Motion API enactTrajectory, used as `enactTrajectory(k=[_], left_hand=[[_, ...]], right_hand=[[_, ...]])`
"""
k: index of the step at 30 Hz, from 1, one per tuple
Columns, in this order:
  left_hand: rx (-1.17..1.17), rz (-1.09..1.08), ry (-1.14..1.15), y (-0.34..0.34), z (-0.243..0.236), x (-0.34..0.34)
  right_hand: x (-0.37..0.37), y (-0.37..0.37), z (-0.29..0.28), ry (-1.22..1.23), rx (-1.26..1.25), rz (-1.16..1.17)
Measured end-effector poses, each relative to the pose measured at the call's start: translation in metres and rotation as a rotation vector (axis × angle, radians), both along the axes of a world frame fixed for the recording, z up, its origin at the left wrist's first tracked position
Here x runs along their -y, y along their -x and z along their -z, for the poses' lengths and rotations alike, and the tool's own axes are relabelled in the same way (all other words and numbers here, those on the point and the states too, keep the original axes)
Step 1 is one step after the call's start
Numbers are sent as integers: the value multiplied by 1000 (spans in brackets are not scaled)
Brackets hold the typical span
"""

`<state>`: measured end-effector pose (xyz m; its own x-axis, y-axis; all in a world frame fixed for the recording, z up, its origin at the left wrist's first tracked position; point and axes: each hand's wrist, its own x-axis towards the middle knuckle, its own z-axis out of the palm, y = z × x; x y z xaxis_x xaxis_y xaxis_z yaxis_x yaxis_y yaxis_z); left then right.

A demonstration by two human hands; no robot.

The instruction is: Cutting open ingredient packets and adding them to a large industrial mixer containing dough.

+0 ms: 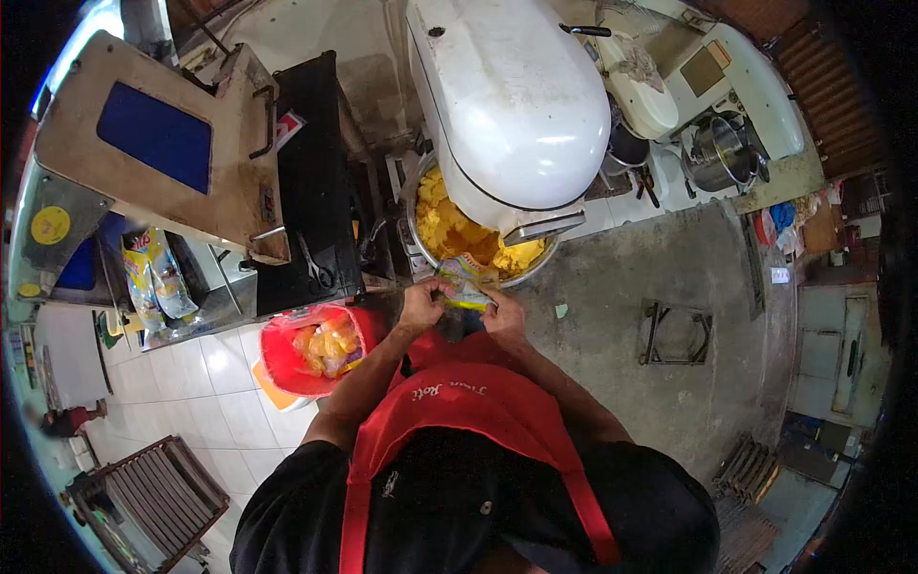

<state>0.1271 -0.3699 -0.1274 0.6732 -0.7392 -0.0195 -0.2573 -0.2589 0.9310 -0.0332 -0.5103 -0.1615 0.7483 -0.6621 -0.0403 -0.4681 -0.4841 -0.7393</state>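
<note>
Between my two hands is a yellow and clear plastic pouch [466,281], held over the near rim of a big mixer bowl [413,218]. My left hand [422,306] has its fingers closed on the pouch's left side. On the right side, my right hand [504,318] pinches the pouch's near corner. Thick yellow, butter-like lumps [436,206] fill the bowl, with a darker orange-brown patch in the middle. Over the bowl reaches the white head of a large stand mixer [516,105]. Whether anything is left inside the pouch I cannot tell.
A red bin [277,356] holding crumpled plastic wrappers stands left of my arm. Scissors [317,270] lie on a black surface beside a beige machine [76,124]. Yellow packets [158,277] stand at far left. Right are steel bowls [719,153] and a metal floor frame [676,333].
</note>
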Motion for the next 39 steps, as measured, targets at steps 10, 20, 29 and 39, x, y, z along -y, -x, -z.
enactTrajectory(k=[10,20,29,39], left_hand=[[-1474,-114,-157,1,9,-5],[-1388,-99,-204,10,32,-4],[-1402,-100,-163,15,42,-18],[-1165,-77,-335,34,19,-7]], right_hand=[[-11,10,-12,-406,-101,137],[-21,-10,-22,-1130,98,702],[-28,-5,8,-1364,31,554],[-41,-4,-32,-70,-338,325]])
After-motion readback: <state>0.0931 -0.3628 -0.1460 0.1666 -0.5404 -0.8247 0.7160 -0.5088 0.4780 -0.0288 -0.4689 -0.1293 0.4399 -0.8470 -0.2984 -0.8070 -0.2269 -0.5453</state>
